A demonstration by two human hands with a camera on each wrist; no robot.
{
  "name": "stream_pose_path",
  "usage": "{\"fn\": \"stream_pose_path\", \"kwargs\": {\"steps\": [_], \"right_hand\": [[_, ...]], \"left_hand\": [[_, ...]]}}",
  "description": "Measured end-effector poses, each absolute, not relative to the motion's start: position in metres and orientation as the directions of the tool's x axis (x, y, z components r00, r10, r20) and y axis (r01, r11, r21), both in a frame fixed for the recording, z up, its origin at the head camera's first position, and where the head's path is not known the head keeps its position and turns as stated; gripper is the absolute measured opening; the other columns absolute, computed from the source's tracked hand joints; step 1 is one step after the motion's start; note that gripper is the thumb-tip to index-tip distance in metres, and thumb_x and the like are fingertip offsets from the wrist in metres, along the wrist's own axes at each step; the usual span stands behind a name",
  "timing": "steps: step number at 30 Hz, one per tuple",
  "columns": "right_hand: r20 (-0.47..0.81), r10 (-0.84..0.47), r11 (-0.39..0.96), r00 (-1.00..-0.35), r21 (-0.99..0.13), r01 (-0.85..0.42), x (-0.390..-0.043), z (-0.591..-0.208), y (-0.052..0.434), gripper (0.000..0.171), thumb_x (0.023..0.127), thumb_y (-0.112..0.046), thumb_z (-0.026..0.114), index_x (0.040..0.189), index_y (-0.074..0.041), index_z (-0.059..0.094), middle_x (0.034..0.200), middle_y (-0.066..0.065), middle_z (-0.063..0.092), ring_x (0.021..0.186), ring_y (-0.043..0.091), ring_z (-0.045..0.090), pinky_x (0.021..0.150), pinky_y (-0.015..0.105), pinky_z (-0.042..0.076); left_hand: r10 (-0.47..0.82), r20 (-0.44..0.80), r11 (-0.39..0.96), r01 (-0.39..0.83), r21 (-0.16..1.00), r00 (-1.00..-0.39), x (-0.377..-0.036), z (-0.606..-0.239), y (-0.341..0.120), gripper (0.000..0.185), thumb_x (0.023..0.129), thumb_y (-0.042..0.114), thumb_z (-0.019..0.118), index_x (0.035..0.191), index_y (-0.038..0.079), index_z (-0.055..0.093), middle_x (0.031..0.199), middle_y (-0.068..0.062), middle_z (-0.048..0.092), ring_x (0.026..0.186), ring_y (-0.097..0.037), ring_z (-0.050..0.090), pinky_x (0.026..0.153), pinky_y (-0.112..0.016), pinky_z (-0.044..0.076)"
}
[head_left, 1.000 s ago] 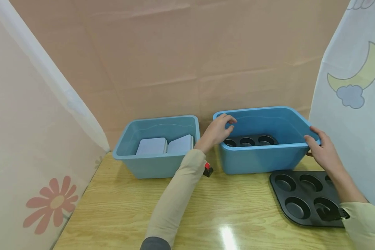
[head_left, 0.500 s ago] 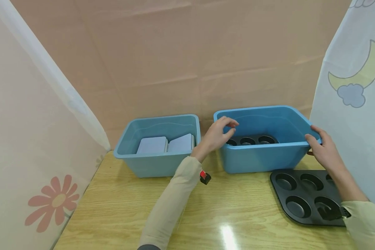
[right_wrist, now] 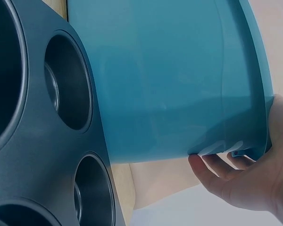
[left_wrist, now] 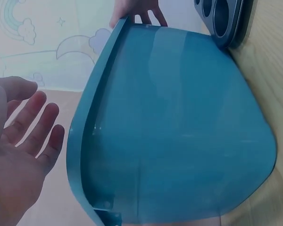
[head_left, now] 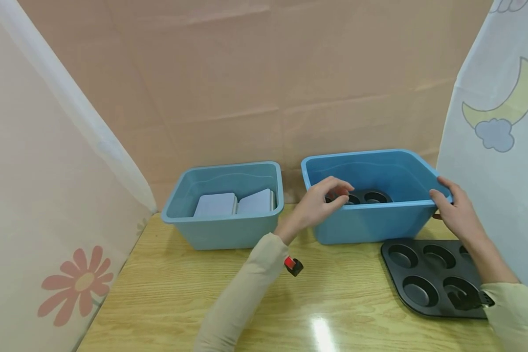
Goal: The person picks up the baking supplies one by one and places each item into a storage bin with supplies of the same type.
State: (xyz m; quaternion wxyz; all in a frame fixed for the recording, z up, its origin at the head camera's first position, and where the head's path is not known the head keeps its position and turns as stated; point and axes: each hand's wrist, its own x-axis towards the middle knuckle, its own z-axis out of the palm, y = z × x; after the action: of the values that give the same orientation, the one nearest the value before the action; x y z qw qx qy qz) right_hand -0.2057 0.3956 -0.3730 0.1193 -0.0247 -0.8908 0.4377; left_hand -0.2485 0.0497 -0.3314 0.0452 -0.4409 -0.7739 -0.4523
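My right hand grips the right end of a blue plastic bin by its rim; in the right wrist view its fingers curl under the rim. My left hand hovers by the bin's front left rim, fingers loosely bent, holding nothing. In the left wrist view this hand is apart from the bin wall. Inside the bin lies a dark muffin pan, partly hidden by the front wall and my left hand. Another muffin pan lies on the table under my right forearm.
A paler blue bin stands to the left, with two whitish, flat-topped square items inside. Beneath everything is a wooden table. A tan cloth hangs behind, and patterned white curtains hang at the sides.
My left hand has moved to the right and slightly down, from over the bin's left corner to its front rim. The right hand keeps its grip; bins and pans look unmoved.
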Motion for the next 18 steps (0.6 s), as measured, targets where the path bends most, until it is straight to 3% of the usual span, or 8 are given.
{"fn": "stream_pose_path", "kwargs": {"steps": [13,18], "right_hand": [[0.195,0.143,0.616,-0.970,-0.785,-0.067,-0.206,-0.375,0.395,0.064,0.101,-0.034,0.031,0.150,-0.004,0.004,0.151,0.031,0.005,0.115,0.059,0.035,0.062,0.042,0.055],[0.203,0.144,0.612,-0.969,-0.787,-0.074,-0.205,-0.375,0.395,0.064,0.101,-0.034,0.031,0.150,-0.004,0.004,0.151,0.031,0.005,0.114,0.058,0.035,0.058,0.031,0.055]], "left_hand": [[0.698,0.434,0.110,0.684,0.721,-0.569,-0.220,-0.349,0.062,0.026,0.096,0.022,0.054,0.119,0.014,0.059,0.109,0.006,0.058,0.096,0.003,0.052,0.082,-0.017,0.045],[0.710,0.421,0.098,0.672,0.734,-0.564,-0.211,-0.356,0.068,0.024,0.096,0.022,0.054,0.119,0.017,0.058,0.108,0.006,0.059,0.096,0.004,0.052,0.081,-0.014,0.044]]}}
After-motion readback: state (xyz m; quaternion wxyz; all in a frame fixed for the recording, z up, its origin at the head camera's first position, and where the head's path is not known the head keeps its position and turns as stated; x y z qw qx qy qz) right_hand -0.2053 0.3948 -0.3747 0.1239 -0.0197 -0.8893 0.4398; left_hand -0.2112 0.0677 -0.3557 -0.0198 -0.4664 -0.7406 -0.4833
